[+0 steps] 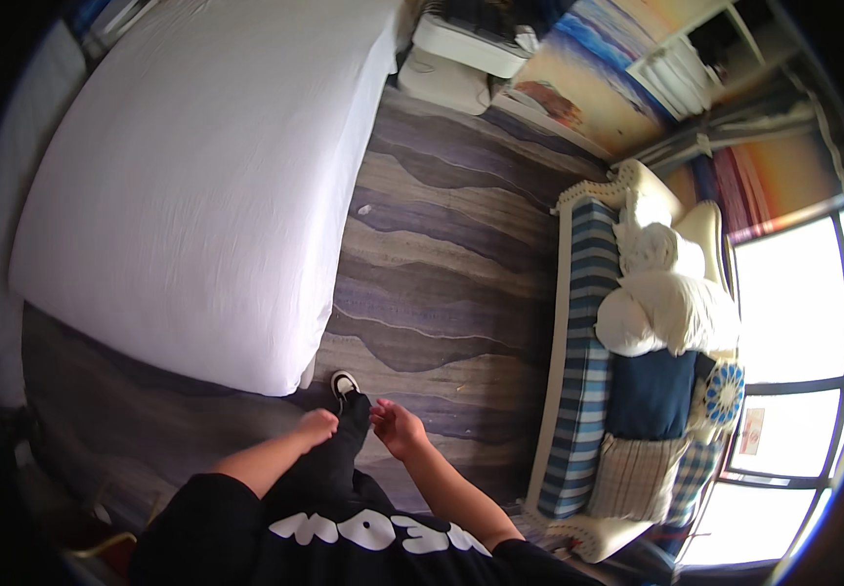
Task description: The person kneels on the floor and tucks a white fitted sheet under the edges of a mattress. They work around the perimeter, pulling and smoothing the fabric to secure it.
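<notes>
Both my hands hang in front of my body above the carpet, a short gap between them. My left hand is loosely curled into a fist, and nothing shows in it. Fingers slightly bent and apart, my right hand is open and holds nothing. A bed with a smooth white sheet lies ahead and to the left; its near corner is just beyond my left hand. Neither hand touches it. Below my hands shows one of my dark shoes with a pale toe.
On the right, a cream sofa with a blue striped seat carries white bundled bedding, a dark blue cushion and a plaid cushion. Wavy-patterned carpet runs between bed and sofa. A white nightstand stands beyond; bright windows are at right.
</notes>
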Motion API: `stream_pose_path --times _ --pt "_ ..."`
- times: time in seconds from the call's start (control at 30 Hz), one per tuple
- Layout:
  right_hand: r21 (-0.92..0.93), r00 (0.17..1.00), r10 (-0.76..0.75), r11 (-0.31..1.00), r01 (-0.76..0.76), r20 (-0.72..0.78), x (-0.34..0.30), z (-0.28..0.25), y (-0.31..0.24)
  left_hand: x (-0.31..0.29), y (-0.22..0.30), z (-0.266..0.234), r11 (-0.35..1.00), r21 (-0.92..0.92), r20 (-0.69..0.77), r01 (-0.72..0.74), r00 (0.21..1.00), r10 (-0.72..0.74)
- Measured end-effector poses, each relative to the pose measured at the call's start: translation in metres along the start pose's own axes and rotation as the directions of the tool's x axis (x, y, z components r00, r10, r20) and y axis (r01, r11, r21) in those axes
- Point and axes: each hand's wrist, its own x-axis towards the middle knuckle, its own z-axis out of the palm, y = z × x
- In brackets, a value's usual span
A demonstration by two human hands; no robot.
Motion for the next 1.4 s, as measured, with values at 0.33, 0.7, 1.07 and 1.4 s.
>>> stream_pose_path --times 0.33,0.7,1.07,1.4 --pt "-0.212 0.996 0.083 0.974 -0.079 0.011 0.086 0.113 -0.133 0.049 0.115 -0.041 0.889 -0.458 -0.234 -0.027 0.968 -0.09" --pt "-0.643 0.9 0.436 0.69 -0.332 0.003 0.15 0.171 -0.193 0.077 0.117 -0.022 0.629 -0.768 -0.454 -0.12 0.795 -0.402" --pt "-0.795 0.856 0.51 0.482 -0.367 -0.086 0.274 0.207 -0.327 0.172 0.213 0.132 0.087 -0.907 -0.366 -0.413 0.665 -0.651" --pt "-0.825 0.812 0.508 0.299 -0.48 -0.288 0.316 0.131 -0.28 0.228 0.22 0.194 -0.046 -0.92 -0.293 -0.389 0.761 -0.579"
